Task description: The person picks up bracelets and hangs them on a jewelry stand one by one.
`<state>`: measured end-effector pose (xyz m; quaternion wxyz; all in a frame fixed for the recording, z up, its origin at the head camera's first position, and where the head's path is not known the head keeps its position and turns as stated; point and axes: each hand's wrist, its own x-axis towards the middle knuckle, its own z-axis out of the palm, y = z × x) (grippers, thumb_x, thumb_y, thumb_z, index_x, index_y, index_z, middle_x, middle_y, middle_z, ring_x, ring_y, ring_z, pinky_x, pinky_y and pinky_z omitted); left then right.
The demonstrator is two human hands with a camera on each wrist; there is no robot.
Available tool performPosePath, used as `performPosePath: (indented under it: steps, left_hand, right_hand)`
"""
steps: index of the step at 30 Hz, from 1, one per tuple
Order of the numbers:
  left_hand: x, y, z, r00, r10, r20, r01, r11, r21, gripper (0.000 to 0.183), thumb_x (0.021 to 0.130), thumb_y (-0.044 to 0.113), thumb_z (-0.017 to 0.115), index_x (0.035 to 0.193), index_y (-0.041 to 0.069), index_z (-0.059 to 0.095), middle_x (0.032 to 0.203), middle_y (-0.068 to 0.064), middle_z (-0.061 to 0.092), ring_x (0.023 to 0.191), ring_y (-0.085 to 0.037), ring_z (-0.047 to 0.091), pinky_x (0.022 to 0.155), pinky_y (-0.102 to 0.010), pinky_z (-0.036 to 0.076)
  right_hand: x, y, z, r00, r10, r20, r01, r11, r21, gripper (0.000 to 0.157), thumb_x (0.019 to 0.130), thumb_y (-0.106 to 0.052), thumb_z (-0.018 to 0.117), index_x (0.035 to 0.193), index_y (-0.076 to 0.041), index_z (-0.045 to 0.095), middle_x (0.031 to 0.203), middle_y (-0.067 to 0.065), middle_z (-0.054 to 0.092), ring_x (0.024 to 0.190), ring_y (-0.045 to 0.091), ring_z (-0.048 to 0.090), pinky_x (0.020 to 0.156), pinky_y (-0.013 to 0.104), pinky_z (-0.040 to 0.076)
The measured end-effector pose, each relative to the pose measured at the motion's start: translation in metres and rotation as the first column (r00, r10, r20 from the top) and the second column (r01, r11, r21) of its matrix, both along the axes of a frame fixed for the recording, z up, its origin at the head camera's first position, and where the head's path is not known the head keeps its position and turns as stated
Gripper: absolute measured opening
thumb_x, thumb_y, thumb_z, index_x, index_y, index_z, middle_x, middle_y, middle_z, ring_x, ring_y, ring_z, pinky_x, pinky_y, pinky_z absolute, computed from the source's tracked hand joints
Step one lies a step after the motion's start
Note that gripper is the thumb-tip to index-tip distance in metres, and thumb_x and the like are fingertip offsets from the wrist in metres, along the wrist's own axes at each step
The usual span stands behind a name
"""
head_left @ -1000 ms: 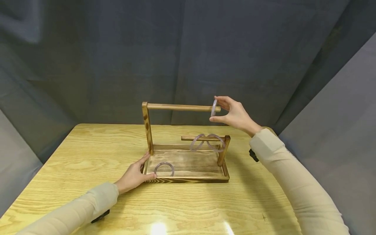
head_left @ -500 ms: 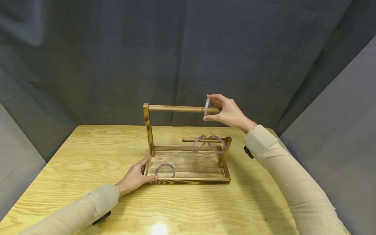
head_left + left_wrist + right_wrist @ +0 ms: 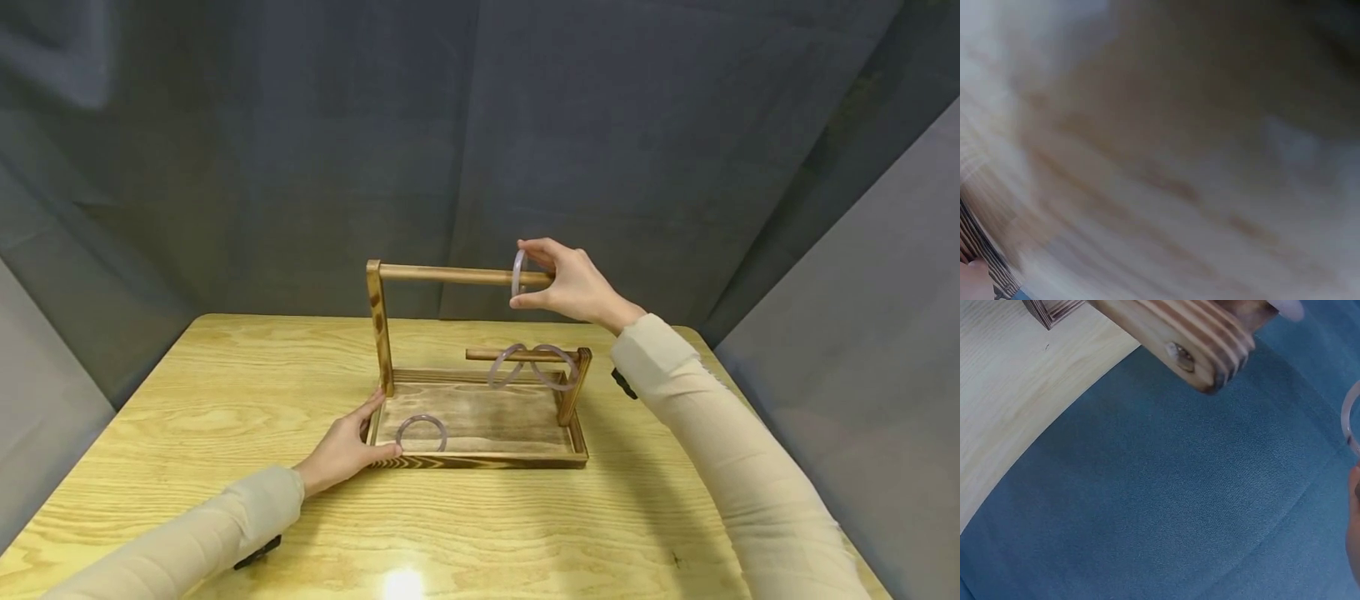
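A wooden bangle stand [image 3: 480, 461] with a tray base and two bars stands on the table. My left hand [image 3: 343, 450] grips the tray's left front corner, its thumb on the front rim. My right hand [image 3: 581, 285] pinches a pale lilac bangle [image 3: 517, 273] between thumb and fingers, around the upper bar [image 3: 450, 275] near its free end, which the hand hides. Two bangles hang on the lower bar [image 3: 476, 354]: a left one [image 3: 495, 372] and a right one [image 3: 558, 386]. Another bangle [image 3: 422, 418] leans inside the tray. In the right wrist view, the held bangle [image 3: 1348, 419] shows at the right edge.
The light wooden table [image 3: 225, 392] extends around the stand. Dark grey cloth [image 3: 337, 167] hangs behind it, with paler panels at both sides. A wooden post's end [image 3: 1210, 365] shows at the top of the right wrist view. The left wrist view is mostly blurred.
My right hand has moved left, sliding the bangle further along the upper bar from its free end. The left hand and the other bangles hold their places.
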<state>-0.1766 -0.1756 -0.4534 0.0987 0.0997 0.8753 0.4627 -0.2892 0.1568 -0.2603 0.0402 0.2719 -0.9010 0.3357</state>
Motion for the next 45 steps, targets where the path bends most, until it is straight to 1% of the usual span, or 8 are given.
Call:
performPosePath:
  steps: [6, 15, 21, 29, 37, 45]
  left_hand:
    - [0.000, 0.000, 0.000, 1.000, 0.003, 0.002, -0.003, 1.000, -0.011, 0.093, 0.076, 0.032, 0.074, 0.148, 0.013, 0.018, 0.155, -0.001, 0.009, 0.137, -0.032, 0.022, 0.107, -0.045, 0.033]
    - [0.002, -0.001, 0.001, 1.000, 0.005, -0.007, -0.005, 1.000, -0.025, 0.093, 0.076, 0.034, 0.074, 0.148, 0.013, 0.018, 0.154, -0.001, 0.010, 0.137, -0.031, 0.023, 0.106, -0.045, 0.033]
    - [0.005, 0.000, 0.001, 1.000, 0.004, 0.002, -0.004, 1.000, -0.022, 0.092, 0.076, 0.035, 0.074, 0.148, 0.015, 0.019, 0.154, 0.001, 0.010, 0.138, -0.031, 0.020, 0.107, -0.047, 0.032]
    - [0.006, 0.001, 0.000, 1.000, 0.007, 0.005, -0.007, 1.000, -0.018, 0.093, 0.075, 0.036, 0.074, 0.148, 0.016, 0.019, 0.154, 0.002, 0.010, 0.138, -0.031, 0.021, 0.107, -0.047, 0.032]
    - [0.004, -0.002, 0.000, 1.000, 0.010, 0.005, -0.010, 1.000, -0.026, 0.093, 0.075, 0.036, 0.074, 0.148, 0.016, 0.020, 0.154, 0.001, 0.011, 0.137, -0.032, 0.023, 0.106, -0.046, 0.034]
    - [0.006, -0.002, -0.003, 1.000, 0.017, 0.000, -0.017, 0.999, -0.030, 0.092, 0.076, 0.035, 0.074, 0.147, 0.015, 0.020, 0.154, 0.000, 0.011, 0.136, -0.032, 0.025, 0.106, -0.045, 0.034]
  right_hand:
    - [-0.001, -0.003, 0.000, 1.000, 0.004, 0.005, -0.004, 1.000, 0.004, 0.089, 0.064, -0.044, 0.080, 0.137, -0.013, 0.040, 0.145, -0.002, 0.037, 0.132, 0.015, 0.037, 0.106, 0.037, 0.036]
    - [-0.004, -0.010, 0.004, 0.997, 0.009, -0.076, -0.003, 0.997, 0.072, 0.085, 0.067, -0.046, 0.078, 0.137, -0.015, 0.040, 0.144, -0.003, 0.039, 0.131, 0.016, 0.039, 0.106, 0.038, 0.036]
    - [-0.002, -0.017, 0.006, 0.995, 0.030, -0.096, -0.021, 0.996, 0.089, 0.084, 0.067, -0.047, 0.077, 0.136, -0.016, 0.041, 0.143, -0.002, 0.040, 0.130, 0.017, 0.041, 0.106, 0.038, 0.037]
    - [-0.001, -0.025, 0.010, 0.995, 0.036, -0.093, -0.027, 0.995, 0.093, 0.082, 0.066, -0.048, 0.078, 0.134, -0.016, 0.044, 0.142, -0.002, 0.042, 0.128, 0.018, 0.044, 0.105, 0.036, 0.038]
    - [0.000, -0.038, 0.012, 0.991, 0.085, -0.102, -0.079, 0.995, 0.059, 0.083, 0.068, -0.047, 0.077, 0.137, -0.018, 0.043, 0.141, 0.000, 0.043, 0.128, 0.018, 0.043, 0.106, 0.033, 0.037]
    - [0.001, -0.048, 0.008, 0.992, 0.112, -0.054, -0.110, 0.994, 0.026, 0.087, 0.067, -0.048, 0.077, 0.141, -0.020, 0.038, 0.142, 0.000, 0.041, 0.128, 0.018, 0.043, 0.105, 0.035, 0.038]
